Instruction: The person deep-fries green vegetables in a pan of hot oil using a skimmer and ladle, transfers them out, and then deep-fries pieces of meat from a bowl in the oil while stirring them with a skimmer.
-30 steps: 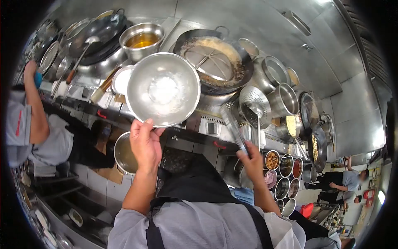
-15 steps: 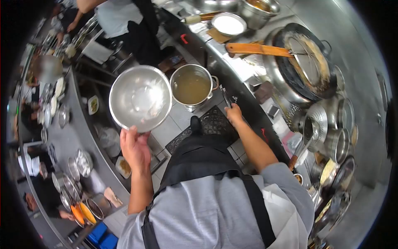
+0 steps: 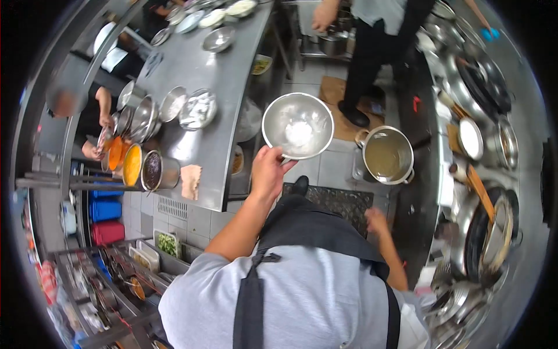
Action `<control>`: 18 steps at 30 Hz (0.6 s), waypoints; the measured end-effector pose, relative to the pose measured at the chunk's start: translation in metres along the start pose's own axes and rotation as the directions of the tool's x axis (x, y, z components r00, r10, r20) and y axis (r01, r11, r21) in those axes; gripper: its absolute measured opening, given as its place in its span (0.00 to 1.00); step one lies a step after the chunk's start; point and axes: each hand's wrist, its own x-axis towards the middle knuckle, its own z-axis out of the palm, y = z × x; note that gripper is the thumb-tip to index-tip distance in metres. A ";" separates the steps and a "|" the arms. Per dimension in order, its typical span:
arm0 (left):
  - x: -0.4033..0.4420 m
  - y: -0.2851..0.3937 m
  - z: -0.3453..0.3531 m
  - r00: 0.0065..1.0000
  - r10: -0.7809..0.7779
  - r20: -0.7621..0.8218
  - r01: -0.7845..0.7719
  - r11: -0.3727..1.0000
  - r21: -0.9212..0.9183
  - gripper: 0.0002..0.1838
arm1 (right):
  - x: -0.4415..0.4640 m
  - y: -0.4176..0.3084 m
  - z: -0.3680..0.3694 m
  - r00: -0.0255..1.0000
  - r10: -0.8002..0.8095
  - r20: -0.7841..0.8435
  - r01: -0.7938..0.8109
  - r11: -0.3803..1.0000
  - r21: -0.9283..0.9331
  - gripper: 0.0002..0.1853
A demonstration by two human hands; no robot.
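Note:
My left hand (image 3: 269,180) grips the rim of a steel mixing bowl (image 3: 298,126), thumb over the edge and fingers beneath. Bare shiny metal shows inside the bowl, which is held out in front of my apron. My right hand (image 3: 376,222) hangs low by the dark front of the cooking line, blurred by motion; whether it holds anything is not clear. Ahead of it stands a steel pot (image 3: 388,155) of cloudy yellowish liquid, apart from both hands.
To the left runs a steel table (image 3: 215,128) with bowls, sauce containers (image 3: 132,165) and a cloth (image 3: 190,181). A co-worker (image 3: 372,64) stands ahead in the aisle. Woks (image 3: 494,232) and pans crowd the right counter. A dark mat (image 3: 334,202) lies on the floor.
The view has swung left, bringing shelves and the table's end into sight. My left hand still carries the bowl. My right hand has come away from a dark, slim object near the counter edge.

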 end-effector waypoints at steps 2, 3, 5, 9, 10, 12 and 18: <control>0.039 0.019 -0.008 0.998 0.043 -0.054 -0.044 0.999 -0.029 0.04 | -0.014 0.032 0.030 0.985 0.098 0.144 -0.081 0.989 -0.123 0.13; 0.058 0.033 -0.009 0.993 0.077 -0.087 -0.081 0.996 -0.045 0.04 | -0.023 0.037 0.043 0.974 0.139 0.178 -0.111 0.981 -0.160 0.13; 0.102 0.062 -0.015 0.980 0.144 -0.136 -0.155 0.985 -0.071 0.04 | -0.038 0.020 0.056 0.974 0.148 0.171 -0.124 0.982 -0.144 0.14; 0.231 0.091 -0.062 0.926 0.296 -0.234 -0.331 0.935 -0.128 0.03 | -0.112 -0.166 0.058 0.969 -0.243 -0.034 0.244 0.939 0.240 0.15; 0.271 0.087 -0.081 0.898 0.340 -0.278 -0.390 0.908 -0.151 0.04 | -0.150 -0.246 0.056 0.917 -0.381 -0.116 0.398 0.862 0.314 0.13; 0.293 0.097 -0.068 0.847 0.359 -0.393 -0.435 0.892 -0.124 0.04 | -0.207 -0.341 0.059 0.582 -0.713 -0.391 0.804 0.575 0.147 0.13; 0.296 0.033 -0.017 0.979 0.179 -0.095 -0.181 0.983 -0.008 0.21 | -0.326 -0.416 0.057 -0.362 -0.902 -0.236 0.932 -0.345 -0.110 0.16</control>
